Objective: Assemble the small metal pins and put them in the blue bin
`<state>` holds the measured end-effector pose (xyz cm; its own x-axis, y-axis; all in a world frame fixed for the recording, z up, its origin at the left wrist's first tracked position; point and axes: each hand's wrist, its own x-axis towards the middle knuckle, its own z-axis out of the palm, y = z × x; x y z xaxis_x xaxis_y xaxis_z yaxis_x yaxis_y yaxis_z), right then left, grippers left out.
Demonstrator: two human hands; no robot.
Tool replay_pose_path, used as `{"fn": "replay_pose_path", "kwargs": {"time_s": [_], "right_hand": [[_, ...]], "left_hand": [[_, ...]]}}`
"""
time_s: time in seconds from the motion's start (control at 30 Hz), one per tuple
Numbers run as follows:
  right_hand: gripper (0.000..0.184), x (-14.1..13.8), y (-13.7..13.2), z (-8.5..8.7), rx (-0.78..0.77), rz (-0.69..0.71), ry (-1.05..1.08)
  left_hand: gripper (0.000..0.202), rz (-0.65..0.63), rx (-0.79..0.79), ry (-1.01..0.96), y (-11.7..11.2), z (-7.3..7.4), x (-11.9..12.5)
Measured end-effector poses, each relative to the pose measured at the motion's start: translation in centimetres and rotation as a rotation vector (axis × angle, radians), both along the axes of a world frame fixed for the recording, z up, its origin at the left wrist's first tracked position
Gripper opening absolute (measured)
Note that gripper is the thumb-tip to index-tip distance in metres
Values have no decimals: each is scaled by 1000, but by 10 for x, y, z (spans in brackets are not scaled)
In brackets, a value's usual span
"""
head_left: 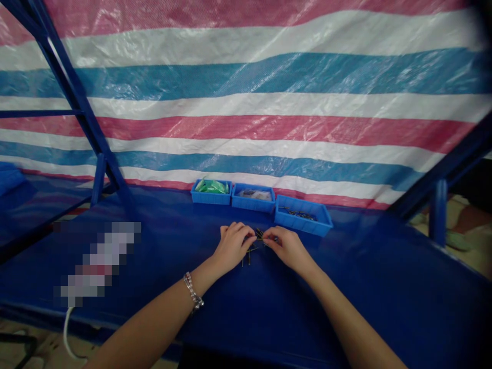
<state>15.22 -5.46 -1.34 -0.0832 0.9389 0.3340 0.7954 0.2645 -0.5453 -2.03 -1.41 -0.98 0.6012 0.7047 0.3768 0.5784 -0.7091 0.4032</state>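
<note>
My left hand [233, 247] and my right hand [286, 247] meet over a small heap of dark thin metal pieces [251, 250] on the blue table [346, 287]. Both hands have their fingers curled in a pinch around some of these pieces, fingertips nearly touching. A beaded bracelet [193, 293] sits on my left wrist. Just behind the hands stand three blue bins: the left bin [211, 193] holds green packets, the middle bin [253, 198] holds clear bags, the right bin [303, 215] holds more dark pieces.
A striped red, white and blue tarp [269, 102] hangs behind the table. Blue metal frame posts rise at the left [80, 113] and right [440, 205]. A blurred patch [96, 261] lies on the table's left, with a white cable [68, 333] below it.
</note>
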Motion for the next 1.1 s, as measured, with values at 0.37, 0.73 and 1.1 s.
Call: {"fn": "replay_pose_path", "kwargs": {"time_s": [0.37, 0.73, 1.1], "right_hand": [[18, -1, 7, -6, -42, 26, 324], [36, -14, 4, -1, -17, 38, 287], [39, -21, 13, -8, 46, 59, 416]], "left_hand": [[13, 26, 9, -6, -1, 0, 1], [7, 38, 44, -79, -4, 6, -1], [11, 62, 163, -77, -1, 9, -4]]}}
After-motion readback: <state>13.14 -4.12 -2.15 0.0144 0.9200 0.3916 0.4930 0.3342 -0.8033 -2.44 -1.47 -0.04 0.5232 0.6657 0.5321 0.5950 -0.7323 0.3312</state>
